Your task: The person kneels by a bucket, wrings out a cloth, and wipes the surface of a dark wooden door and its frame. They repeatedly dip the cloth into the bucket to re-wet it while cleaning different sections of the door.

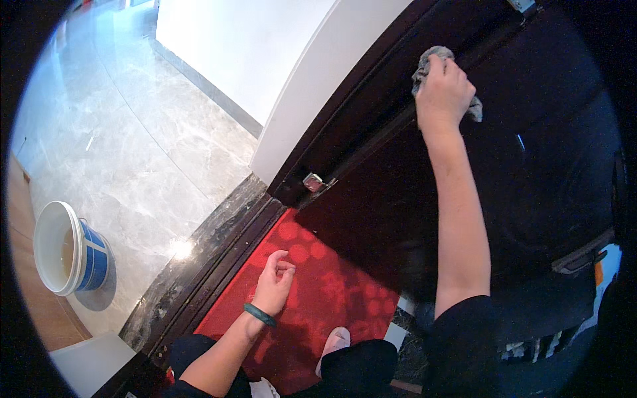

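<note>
My right hand (445,92) grips a crumpled grey cloth (438,53) and presses it against a dark door (378,219), near its hinged edge by the frame. Part of the cloth sticks out below my fingers on the right. My left hand (274,278), with a dark green bangle (259,315) on the wrist, hangs over the red doormat (318,293). Its fingers are loosely curled with nothing in them.
A white and blue bucket (93,258) holding cloudy liquid stands on the pale marble floor (149,129) at left. A dark stone threshold (199,248) crosses between floor and mat. Metal hinges (313,182) sit on the door edge. A door handle (577,258) juts out at right.
</note>
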